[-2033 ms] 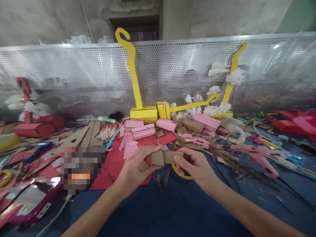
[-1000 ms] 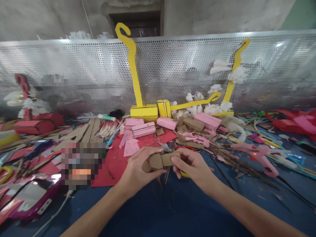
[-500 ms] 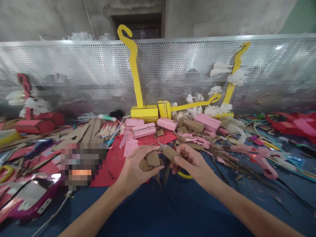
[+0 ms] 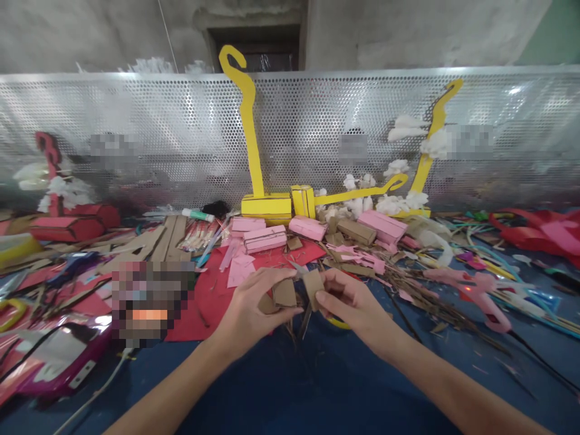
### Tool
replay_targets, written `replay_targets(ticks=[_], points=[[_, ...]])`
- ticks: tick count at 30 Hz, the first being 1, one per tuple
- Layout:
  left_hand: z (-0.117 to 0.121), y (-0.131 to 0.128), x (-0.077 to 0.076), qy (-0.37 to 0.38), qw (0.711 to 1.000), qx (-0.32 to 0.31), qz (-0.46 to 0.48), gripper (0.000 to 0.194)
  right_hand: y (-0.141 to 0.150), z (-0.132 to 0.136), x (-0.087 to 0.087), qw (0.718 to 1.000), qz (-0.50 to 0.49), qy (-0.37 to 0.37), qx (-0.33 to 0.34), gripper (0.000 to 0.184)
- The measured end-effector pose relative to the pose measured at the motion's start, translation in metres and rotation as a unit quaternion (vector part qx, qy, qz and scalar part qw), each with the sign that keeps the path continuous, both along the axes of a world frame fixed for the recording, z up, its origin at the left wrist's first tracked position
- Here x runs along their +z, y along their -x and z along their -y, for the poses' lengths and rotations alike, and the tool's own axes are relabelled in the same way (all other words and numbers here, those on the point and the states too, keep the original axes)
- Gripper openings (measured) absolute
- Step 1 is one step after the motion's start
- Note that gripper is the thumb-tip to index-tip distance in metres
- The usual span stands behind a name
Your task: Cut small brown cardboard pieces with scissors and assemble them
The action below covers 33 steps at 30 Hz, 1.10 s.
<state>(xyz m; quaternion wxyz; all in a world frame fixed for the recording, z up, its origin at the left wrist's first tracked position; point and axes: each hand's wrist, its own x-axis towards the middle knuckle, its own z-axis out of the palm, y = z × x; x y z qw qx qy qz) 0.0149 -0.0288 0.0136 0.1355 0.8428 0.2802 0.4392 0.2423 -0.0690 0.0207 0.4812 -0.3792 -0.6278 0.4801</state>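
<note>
My left hand point(image 4: 251, 311) is closed round a small folded cardboard box point(image 4: 284, 293), thumb below and fingers above. In my right hand point(image 4: 351, 297) a small flat piece of brown cardboard point(image 4: 312, 289) is pinched between thumb and fingers, tilted close to the box but apart from it. Behind and beneath this piece lie scissors with yellow handles point(image 4: 339, 324), partly hidden by the hand. A sheet of red paper point(image 4: 193, 311) spreads under and left of my left hand, with pink paper scraps point(image 4: 240, 270) on it.
Beyond my hands stand pink boxes point(image 4: 265, 239) and a yellow box with a tall hook point(image 4: 265, 206), before a perforated metal panel point(image 4: 181, 127). A pink glue gun point(image 4: 487, 296) lies right, its cord trailing. Cardboard scraps point(image 4: 399, 275) litter the blue table point(image 4: 290, 393).
My right hand has turned the cardboard piece more upright and brought it slightly lower. My left hand, still holding the box, has barely shifted to the right. The view has moved slightly.
</note>
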Motion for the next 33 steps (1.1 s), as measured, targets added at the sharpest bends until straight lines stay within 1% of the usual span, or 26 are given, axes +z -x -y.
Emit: replay_targets(ticks=[4, 7, 9, 12, 16, 18, 20, 23, 27, 33], points=[[0.001, -0.0011, -0.0006, -0.011, 1.0, -0.002, 0.002, 0.051, 0.0019, 0.0012, -0.0007, 0.998, -0.037, 0.041, 0.021, 0.03], [0.0023, -0.0012, -0.0013, -0.006, 1.0, -0.004, 0.003, 0.048, 0.0035, 0.0038, -0.0027, 0.997, -0.03, 0.064, 0.041, 0.035], [0.0027, -0.0006, -0.0019, 0.005, 1.0, -0.003, -0.004, 0.049, 0.0042, 0.0056, -0.0036, 0.997, -0.015, 0.066, 0.041, 0.038], [0.0026, 0.001, -0.0032, 0.02, 1.0, -0.005, -0.023, 0.056, 0.0044, 0.0062, -0.0041, 0.997, 0.008, 0.063, 0.034, 0.04], [0.0003, 0.0038, -0.0058, 0.019, 0.998, -0.011, -0.051, 0.062, 0.0041, 0.0042, -0.0049, 0.998, 0.017, 0.059, 0.025, 0.042], [-0.0019, 0.0049, -0.0076, -0.01, 0.998, -0.029, -0.063, 0.058, 0.0041, 0.0036, -0.0054, 0.998, 0.014, 0.06, 0.022, 0.042], [-0.004, 0.0055, -0.0089, -0.049, 0.995, -0.049, -0.075, 0.049, 0.004, 0.0038, -0.0055, 0.998, 0.012, 0.06, 0.021, 0.042], [-0.0048, 0.0053, -0.0087, -0.087, 0.991, -0.05, -0.091, 0.035, 0.0039, 0.0043, -0.0053, 0.998, 0.001, 0.054, 0.022, 0.041], [-0.0022, 0.0053, -0.0056, -0.098, 0.99, -0.036, -0.093, 0.028, 0.0049, 0.0034, -0.0053, 0.998, -0.018, 0.05, 0.016, 0.036], [-0.002, 0.0054, -0.0061, -0.107, 0.989, -0.031, -0.093, 0.029, 0.0043, 0.0019, -0.0068, 0.999, -0.031, 0.043, 0.004, 0.034]])
